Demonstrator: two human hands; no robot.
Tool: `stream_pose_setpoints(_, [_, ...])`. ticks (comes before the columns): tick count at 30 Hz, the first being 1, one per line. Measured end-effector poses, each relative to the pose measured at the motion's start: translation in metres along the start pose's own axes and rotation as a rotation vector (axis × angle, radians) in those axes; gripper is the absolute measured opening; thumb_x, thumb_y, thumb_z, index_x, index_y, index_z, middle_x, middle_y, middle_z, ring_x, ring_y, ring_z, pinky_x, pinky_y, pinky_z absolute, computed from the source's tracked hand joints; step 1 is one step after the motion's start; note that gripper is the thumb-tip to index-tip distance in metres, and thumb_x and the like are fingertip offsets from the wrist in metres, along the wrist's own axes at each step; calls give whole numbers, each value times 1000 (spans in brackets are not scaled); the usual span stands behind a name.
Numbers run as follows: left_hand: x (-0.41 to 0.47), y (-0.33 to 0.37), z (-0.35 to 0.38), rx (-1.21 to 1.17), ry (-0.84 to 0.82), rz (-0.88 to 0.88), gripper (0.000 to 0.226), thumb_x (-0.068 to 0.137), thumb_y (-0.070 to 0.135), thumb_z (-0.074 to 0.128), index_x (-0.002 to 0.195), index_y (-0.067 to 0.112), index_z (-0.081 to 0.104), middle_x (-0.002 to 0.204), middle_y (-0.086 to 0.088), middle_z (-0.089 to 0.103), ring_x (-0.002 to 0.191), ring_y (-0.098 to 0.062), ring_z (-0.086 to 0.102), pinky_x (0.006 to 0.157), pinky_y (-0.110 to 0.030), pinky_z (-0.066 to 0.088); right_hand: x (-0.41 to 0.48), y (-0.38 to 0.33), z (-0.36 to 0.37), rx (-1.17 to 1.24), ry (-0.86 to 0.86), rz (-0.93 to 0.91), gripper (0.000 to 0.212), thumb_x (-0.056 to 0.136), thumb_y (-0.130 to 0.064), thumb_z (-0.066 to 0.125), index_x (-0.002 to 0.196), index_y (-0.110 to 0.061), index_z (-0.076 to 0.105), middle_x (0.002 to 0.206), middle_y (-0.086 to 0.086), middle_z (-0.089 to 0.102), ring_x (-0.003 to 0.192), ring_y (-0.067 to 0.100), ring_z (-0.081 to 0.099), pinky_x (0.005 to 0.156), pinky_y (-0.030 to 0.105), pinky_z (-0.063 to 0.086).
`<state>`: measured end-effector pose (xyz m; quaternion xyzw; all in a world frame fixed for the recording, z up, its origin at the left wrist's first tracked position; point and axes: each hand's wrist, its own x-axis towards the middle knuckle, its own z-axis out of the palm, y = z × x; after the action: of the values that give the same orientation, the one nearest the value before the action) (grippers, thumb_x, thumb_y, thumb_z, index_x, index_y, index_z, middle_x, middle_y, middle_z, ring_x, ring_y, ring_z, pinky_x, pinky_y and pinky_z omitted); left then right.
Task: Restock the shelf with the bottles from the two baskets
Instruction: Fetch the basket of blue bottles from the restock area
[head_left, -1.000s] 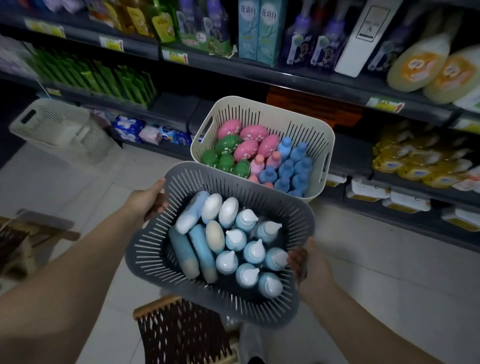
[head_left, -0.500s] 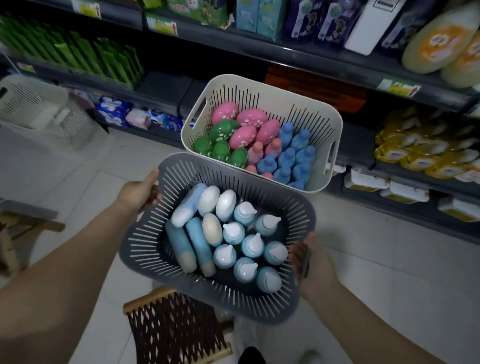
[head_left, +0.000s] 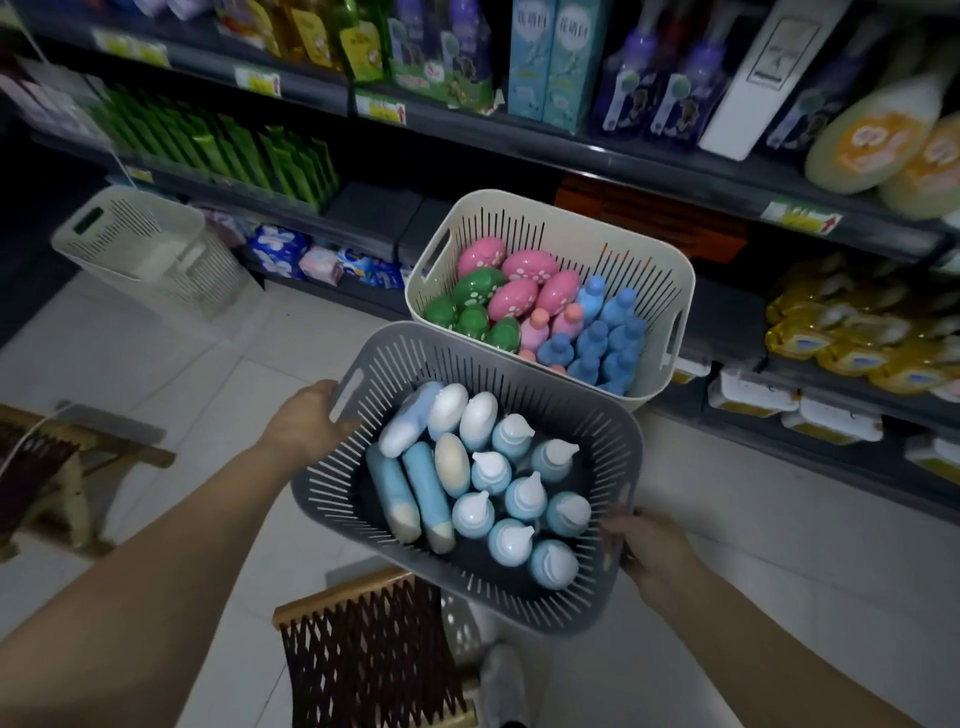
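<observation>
Dark metal shelf (head_left: 649, 165) spans the upper view, loaded with boxes, pouches and bottles. Both baskets look full, so restocking is judged not yet begun. Cream basket (head_left: 561, 203) stands just in front of the shelf and holds pink, green and blue bottles (head_left: 524, 299). Its support is hidden behind the nearer basket, so it may sit on a stand, but this cannot be confirmed. Grey basket (head_left: 519, 597) is carried in the air above a woven stool (head_left: 363, 649), with its far rim touching or just beside the cream basket's near wall. Left grip (head_left: 306, 421) is clenched on the grey basket's left rim beside the handle slot. Right grip (head_left: 654, 551) grasps the right rim, with its fingertips out of sight behind the wall. Pale blue bottles (head_left: 491, 473) with white caps fill the grey basket: most stand upright, and several lie on their sides along the left.

Hazards:
- A forward push of the grey rim could shove the cream basket off whatever carries it and spill its load.
- Tilting the grey basket would let the lying bottles roll and topple the upright ones, shifting weight toward one grip.
- Releasing either grip before the basket is set down would drop that side.
</observation>
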<state>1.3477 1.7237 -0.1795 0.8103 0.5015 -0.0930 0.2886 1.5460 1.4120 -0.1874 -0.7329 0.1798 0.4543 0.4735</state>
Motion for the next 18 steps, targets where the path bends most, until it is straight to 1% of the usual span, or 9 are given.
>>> stream_pose_setpoints(2, [-15,0,-13,55,-23,34,53,82,33,68,128,13,52,121,-13,60,106,-30,58,87,-33,47,-10,-8,-7,-92,32,-2,16,76,17,54,87,10,63,72,13,57,59,23,48,57,27,42])
stream_pose_setpoints(3, [-23,3,-22,101,-35,49,57,82,35,67,132,15,49,124,-13,58,110,-30,56,91,-35,46,-16,-16,-11,-144,47,-20,14,76,16,54,86,10,63,75,13,54,60,22,43,61,29,39])
stream_pose_setpoints(5, [-39,11,-42,188,-53,93,57,84,34,66,135,16,47,127,-11,55,114,-28,54,95,-34,44,-32,-36,-15,-226,39,-108,10,79,9,59,75,0,61,78,11,54,63,20,44,66,31,40])
stream_pose_setpoints(7, [-56,22,-61,231,-24,139,50,86,30,63,133,17,50,125,-8,56,111,-25,55,93,-33,45,-50,-56,-19,-348,1,-275,13,78,0,65,71,-10,62,79,10,62,70,20,55,67,33,46])
stream_pose_setpoints(9, [-74,33,-75,247,43,184,44,87,29,62,129,19,54,117,-3,59,103,-22,58,88,-32,47,-69,-73,-24,-580,3,-478,6,78,-11,70,82,-13,66,84,2,65,81,19,61,71,32,47])
stream_pose_setpoints(11, [-91,45,-85,272,108,223,39,88,30,62,125,21,56,111,0,59,99,-20,58,84,-32,48,-75,-87,-32,-799,19,-649,15,81,-17,67,95,-16,63,89,-4,61,88,16,59,72,26,42])
stream_pose_setpoints(12, [-99,52,-89,293,128,241,38,88,30,62,124,22,57,109,0,58,98,-19,58,83,-32,48,-75,-93,-37,-877,26,-721,15,82,-17,65,97,-17,63,91,-5,60,89,16,59,73,26,44])
stream_pose_setpoints(15, [-120,75,-97,341,169,296,37,89,30,60,124,21,56,110,-1,56,99,-20,57,82,-33,48,-67,-111,-53,-1053,14,-821,20,78,-20,59,97,-21,64,99,1,63,91,19,62,74,33,51])
stream_pose_setpoints(18, [-132,100,-99,382,214,318,36,91,33,56,126,24,53,116,-1,54,106,-22,56,83,-34,48,-80,-138,-66,-1102,6,-937,25,81,-16,61,105,-14,62,102,4,58,94,21,58,72,28,42])
